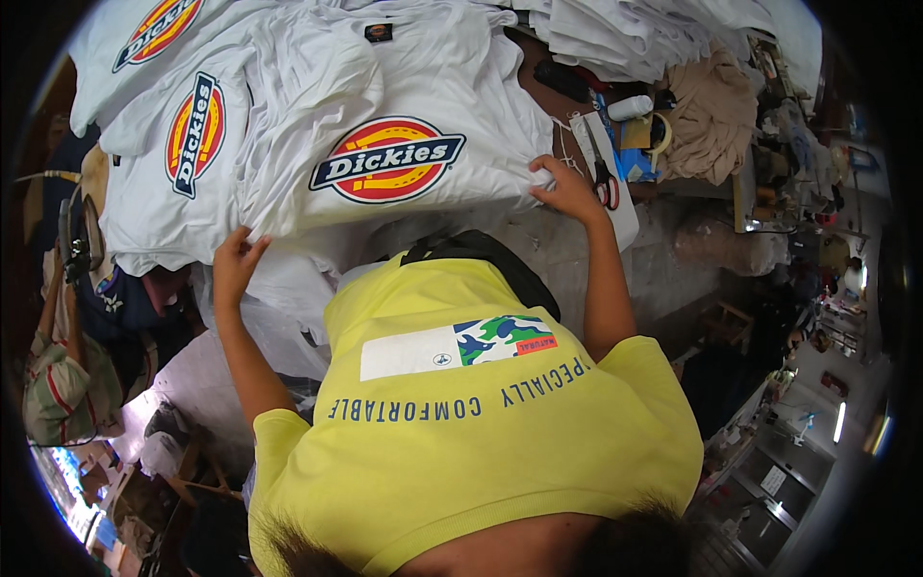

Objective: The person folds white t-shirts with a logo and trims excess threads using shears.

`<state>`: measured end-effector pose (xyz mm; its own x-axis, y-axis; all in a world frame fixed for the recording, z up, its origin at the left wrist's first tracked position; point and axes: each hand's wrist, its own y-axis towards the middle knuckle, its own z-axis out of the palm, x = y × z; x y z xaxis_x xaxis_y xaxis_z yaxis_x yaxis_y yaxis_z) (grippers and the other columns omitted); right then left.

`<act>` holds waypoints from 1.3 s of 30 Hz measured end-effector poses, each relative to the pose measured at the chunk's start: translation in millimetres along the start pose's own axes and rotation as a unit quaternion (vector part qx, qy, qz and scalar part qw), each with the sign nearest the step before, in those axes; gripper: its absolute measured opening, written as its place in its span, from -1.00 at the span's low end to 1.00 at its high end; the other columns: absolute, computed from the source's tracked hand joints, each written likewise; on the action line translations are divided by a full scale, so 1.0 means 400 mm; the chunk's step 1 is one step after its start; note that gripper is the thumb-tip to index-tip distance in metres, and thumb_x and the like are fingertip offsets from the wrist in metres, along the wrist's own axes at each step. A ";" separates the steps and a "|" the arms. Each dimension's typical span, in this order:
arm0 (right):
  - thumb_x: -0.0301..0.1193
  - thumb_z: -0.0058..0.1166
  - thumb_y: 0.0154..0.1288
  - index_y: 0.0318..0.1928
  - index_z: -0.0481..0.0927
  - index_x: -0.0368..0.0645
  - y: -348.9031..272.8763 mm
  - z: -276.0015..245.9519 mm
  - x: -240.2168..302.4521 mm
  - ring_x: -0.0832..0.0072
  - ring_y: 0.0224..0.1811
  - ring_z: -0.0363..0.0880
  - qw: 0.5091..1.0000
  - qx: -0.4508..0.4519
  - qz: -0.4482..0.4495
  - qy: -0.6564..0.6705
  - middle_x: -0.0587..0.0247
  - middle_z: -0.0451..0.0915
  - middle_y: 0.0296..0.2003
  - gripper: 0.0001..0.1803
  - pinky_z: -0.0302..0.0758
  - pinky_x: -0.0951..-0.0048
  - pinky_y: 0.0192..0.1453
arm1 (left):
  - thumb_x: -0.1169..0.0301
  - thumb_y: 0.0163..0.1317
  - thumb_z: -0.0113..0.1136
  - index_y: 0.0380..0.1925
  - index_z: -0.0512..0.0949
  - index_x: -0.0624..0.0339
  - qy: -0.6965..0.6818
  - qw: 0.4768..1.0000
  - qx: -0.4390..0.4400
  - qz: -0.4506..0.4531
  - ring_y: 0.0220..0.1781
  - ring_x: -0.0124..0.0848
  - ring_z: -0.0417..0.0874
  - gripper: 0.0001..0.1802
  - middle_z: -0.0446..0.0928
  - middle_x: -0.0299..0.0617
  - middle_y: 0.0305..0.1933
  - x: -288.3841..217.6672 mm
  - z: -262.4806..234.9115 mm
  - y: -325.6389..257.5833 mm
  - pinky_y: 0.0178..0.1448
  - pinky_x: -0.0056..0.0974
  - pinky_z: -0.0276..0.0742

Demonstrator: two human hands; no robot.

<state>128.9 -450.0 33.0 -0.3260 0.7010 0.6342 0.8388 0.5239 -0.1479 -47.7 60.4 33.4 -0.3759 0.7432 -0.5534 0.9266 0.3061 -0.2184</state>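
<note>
Both hands are being held well apart along the near edge of a white T-shirt (428, 96), L hand (238, 262) at approx. 9–10 o'clock from centre of view, R hand (569, 192) betw. 1 & 2 o'clock. By R thumb & fingers the cloth is being pinched, i.e. R hand is being clamped on the shirt's near corner. By L fingertips the edge is being touched farther left; whether cloth is being gripped there cannot be told. White T-shirt is being spread at 12 o'clock, neck end farthest off, w/ loose folds showing on its left side. A red, yellow & dk-blue oval print (387, 162) is being displayed face up betw. the hands.

At approx. 10 o'clock more white T-shirts (144, 216) are being seen in a heap, w/ matching prints. At 1 o'clock a pile of white cloth (635, 38) is being seen. At approx. 2 o'clock, just beside R hand, scissors (607, 183) w/ red & blk handles are being supported by a white sheet (623, 223); farther out, same dir., a tape roll (664, 135) & crumpled beige cloth (713, 115) are being seen. Betw. 8 & 9 o'clock, nr the rim, a striped bag (72, 394) is being seen. At 6 o'clock a yellow shirt (481, 452) is being worn
</note>
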 end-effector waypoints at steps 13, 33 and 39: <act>-0.41 0.19 0.01 -0.25 0.48 -0.22 -0.006 -0.001 0.018 0.35 -0.45 0.58 0.988 -0.005 0.154 0.022 0.04 0.56 -0.47 -0.72 0.44 0.39 -0.35 | 0.48 0.16 0.06 -0.14 0.49 0.33 -0.281 0.957 0.019 -0.066 -0.37 -0.63 0.35 -0.74 0.42 -0.42 -0.41 0.215 0.021 -0.011 -0.23 -0.52 0.24; -0.20 -0.02 0.31 0.00 0.42 -0.29 0.346 0.047 0.091 0.38 -0.15 0.54 0.801 -0.083 0.154 0.572 0.11 0.54 -0.17 -0.58 0.44 0.37 0.04 | 0.32 -0.02 0.27 -0.20 0.52 0.24 0.112 0.949 -0.191 0.226 -0.04 -0.11 0.43 -0.63 0.44 0.00 -0.14 -0.360 0.188 0.160 0.03 -0.13 0.35; 0.02 -0.17 0.32 0.18 0.27 -0.35 0.496 0.049 0.153 0.25 0.07 0.47 0.626 0.131 0.050 0.767 -0.04 0.48 0.03 -0.31 0.39 0.26 0.17 | 0.30 0.11 0.22 -0.02 0.44 0.35 -0.472 0.880 0.042 0.024 -0.11 -0.22 0.57 -0.54 0.54 -0.04 -0.09 -0.273 0.219 0.306 0.01 -0.15 0.43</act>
<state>267.0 -293.6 27.7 0.6935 -0.4470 0.5651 0.6556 0.7168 -0.2376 107.3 -35.4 -3.2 -0.2003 -0.0833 -0.9762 0.9531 0.2140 -0.2138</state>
